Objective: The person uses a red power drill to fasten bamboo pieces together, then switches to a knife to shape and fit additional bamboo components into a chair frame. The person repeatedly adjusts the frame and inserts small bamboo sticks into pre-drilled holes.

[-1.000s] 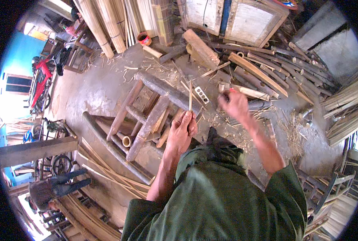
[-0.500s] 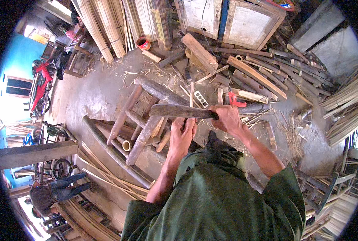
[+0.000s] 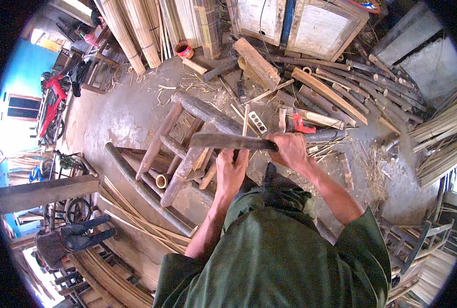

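My right hand is closed round the handle end of a machete. Its broad dark blade points left, lying level above my left hand. That hand is closed on a thin pale bamboo strip, which passes behind the blade and sticks out beyond it. Whether the edge touches the strip I cannot tell. Just left of my hands, a rough frame of round poles stands on the floor, partly covered by the blade and my left hand.
Beyond my hands lie a white power strip, a red tool and split logs. Bamboo poles fill the far right. Long strips lie at the left. A person is at the lower left; a red motorcycle stands farther off.
The strip's far end has shifted slightly. The machete stays across it in nearly the same place, and both hands keep their holds.
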`<state>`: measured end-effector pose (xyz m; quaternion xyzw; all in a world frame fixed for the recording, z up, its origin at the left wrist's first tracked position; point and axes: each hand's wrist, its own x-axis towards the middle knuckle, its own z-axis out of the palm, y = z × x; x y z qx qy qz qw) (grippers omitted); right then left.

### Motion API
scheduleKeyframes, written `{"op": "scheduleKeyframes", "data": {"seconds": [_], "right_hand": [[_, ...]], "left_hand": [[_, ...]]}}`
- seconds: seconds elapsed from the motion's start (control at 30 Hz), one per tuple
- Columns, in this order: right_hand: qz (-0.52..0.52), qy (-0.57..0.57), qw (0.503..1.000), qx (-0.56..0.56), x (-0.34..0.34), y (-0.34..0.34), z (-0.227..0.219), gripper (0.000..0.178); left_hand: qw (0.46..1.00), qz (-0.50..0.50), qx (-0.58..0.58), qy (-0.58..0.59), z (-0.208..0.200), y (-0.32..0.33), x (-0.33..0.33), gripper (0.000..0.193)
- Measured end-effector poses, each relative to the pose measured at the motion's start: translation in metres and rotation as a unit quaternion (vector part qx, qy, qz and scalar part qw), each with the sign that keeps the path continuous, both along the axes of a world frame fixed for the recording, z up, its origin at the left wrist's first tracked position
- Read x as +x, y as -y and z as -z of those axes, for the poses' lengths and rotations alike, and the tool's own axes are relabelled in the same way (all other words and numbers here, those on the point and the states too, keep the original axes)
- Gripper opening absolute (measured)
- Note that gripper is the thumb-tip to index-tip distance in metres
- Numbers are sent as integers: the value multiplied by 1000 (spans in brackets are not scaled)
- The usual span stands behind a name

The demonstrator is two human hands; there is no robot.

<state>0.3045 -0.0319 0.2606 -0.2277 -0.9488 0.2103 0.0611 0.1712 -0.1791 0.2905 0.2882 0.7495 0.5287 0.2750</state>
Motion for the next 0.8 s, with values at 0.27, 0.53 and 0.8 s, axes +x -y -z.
{"op": "scheduleKeyframes", "data": {"seconds": [0.27, 0.53, 0.8], "right_hand": [[301, -28, 953, 35, 41, -106, 96, 24], [32, -170, 983, -58, -13, -29, 2, 29], [190, -171, 948, -190, -11, -5, 30, 25]], "left_hand": [[991, 95, -96, 18, -52, 18, 8, 23], [960, 210, -115, -143, 3, 17, -24, 24], [963, -95, 134, 216, -4, 9, -8, 52]]}}
